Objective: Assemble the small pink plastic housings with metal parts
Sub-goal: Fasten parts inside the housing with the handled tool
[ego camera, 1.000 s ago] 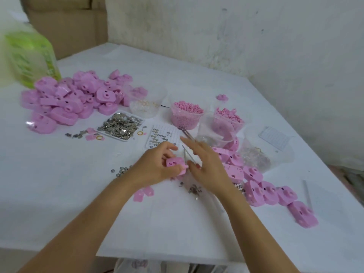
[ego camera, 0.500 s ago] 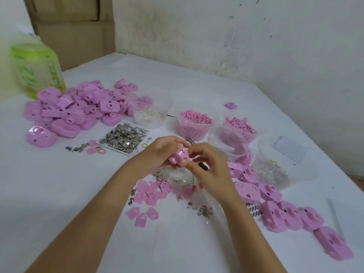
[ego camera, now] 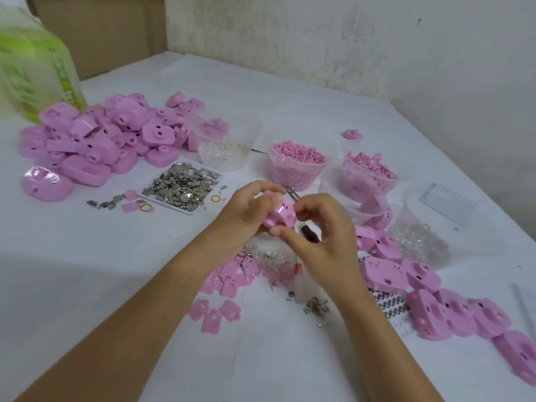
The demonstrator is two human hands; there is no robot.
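- Pink housing (ego camera: 280,213), one piece, held above the bench (ego camera: 87,271) between both my hands. Left hand (ego camera: 246,219): fingers curled round its far side. Right hand (ego camera: 327,239): thumb and fingers pinching its near edge. Risk: the plastic looks smooth, and a hard press could pop it out of my hold.
- Metal tweezers (ego camera: 292,194), tips poking out between my hands, just beside the housing. Risk: the tips could jab a finger or knock out a seated part. I cannot tell whether any metal part is already in.
- Loose metal bits (ego camera: 314,307) and flat pink pieces (ego camera: 223,311), lying under my wrists. Risk: a dropped housing or a dragging forearm would scatter them.
- Coiled springs (ego camera: 391,304), near my right forearm. Risk: they tangle or roll if brushed.
- Row of housings (ego camera: 435,300), at my right. Risk: an elbow swing could shove them towards the bench edge.
- Shallow tray of metal parts (ego camera: 182,187), left of my hands. Risk: a nudge spills it.
- Clear tubs of pink pellets (ego camera: 298,166), beyond my hands. Risk: they could tip if I reach over them carelessly.
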